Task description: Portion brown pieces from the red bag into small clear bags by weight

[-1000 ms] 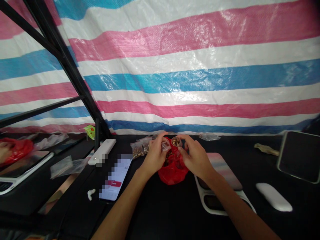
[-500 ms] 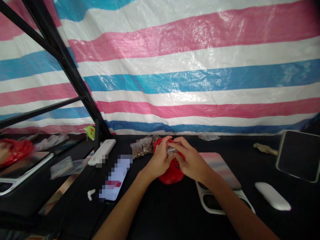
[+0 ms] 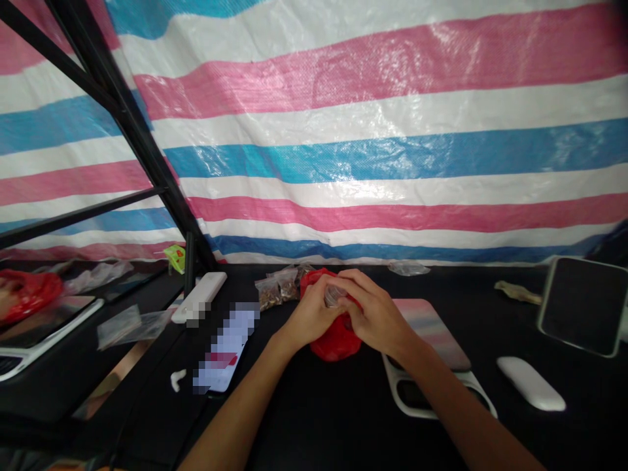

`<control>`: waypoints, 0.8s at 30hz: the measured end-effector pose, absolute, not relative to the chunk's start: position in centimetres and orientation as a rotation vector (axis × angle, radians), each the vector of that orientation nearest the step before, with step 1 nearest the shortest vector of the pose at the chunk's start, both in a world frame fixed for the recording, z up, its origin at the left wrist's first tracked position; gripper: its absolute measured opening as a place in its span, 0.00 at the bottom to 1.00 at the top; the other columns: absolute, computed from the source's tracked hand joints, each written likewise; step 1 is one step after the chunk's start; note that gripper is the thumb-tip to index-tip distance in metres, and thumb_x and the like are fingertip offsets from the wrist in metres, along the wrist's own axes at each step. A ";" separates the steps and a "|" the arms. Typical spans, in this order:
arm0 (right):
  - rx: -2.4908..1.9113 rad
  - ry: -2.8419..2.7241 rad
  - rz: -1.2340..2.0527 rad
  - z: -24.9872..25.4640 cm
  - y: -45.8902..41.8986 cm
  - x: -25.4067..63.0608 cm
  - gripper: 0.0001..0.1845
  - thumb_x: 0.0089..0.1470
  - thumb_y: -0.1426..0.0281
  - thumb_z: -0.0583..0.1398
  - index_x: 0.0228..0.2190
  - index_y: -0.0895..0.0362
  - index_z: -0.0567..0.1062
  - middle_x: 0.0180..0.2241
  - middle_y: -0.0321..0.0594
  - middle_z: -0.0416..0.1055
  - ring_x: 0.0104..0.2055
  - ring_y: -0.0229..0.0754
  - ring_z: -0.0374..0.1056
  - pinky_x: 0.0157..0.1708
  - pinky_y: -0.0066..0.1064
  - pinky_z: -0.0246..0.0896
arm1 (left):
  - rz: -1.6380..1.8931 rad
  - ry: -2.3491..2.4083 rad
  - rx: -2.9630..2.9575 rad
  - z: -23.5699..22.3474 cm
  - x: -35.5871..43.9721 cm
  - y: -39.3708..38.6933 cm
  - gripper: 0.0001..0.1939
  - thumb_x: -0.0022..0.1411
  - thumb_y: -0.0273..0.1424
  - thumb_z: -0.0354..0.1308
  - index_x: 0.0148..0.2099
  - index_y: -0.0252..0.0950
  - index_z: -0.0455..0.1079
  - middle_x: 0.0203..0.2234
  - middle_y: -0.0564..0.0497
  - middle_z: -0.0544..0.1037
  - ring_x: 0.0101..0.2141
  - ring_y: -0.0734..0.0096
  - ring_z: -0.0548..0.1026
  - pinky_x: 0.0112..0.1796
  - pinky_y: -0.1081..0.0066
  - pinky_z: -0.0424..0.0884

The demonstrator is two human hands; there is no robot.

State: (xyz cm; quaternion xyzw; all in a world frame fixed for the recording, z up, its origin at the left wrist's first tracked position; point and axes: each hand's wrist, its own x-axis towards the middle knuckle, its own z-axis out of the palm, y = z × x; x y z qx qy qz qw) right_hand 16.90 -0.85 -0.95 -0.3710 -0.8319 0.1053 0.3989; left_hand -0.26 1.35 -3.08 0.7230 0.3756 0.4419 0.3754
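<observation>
My left hand [image 3: 313, 313] and my right hand [image 3: 369, 306] meet over a red plastic bag [image 3: 336, 343] on the black table. Between my fingers is a small clear plastic bag [image 3: 334, 296], gripped from both sides. Its contents are mostly hidden by my fingers. Just left of the red bag lie several small clear zip bags [image 3: 269, 294] filled with brown bits. A kitchen scale [image 3: 434, 333] with a shiny metal plate sits under my right forearm.
A phone [image 3: 228, 347], a white earbud [image 3: 177, 379] and a white oblong device [image 3: 200, 297] lie to the left. On the right are a white mouse [image 3: 530, 384] and a dark tablet-like panel [image 3: 583, 306]. At far left, another person's hand [image 3: 6, 297] is at a second red bag [image 3: 34, 294].
My fingers have closed in further around the small clear bag, with the fingertips now nearly meeting above it. The things on the table stay where they were.
</observation>
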 end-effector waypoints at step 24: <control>-1.286 -2.339 0.096 -3.2 0.1 17.0 0.22 0.53 0.83 0.58 0.47 0.53 0.77 0.49 0.42 0.77 0.54 0.47 0.68 0.56 0.40 0.51 | 1.142 1.847 1.389 -0.2 -6.2 2.3 0.20 0.53 0.44 0.71 0.33 0.41 0.63 0.31 0.41 0.80 0.43 0.44 0.80 0.41 0.64 0.68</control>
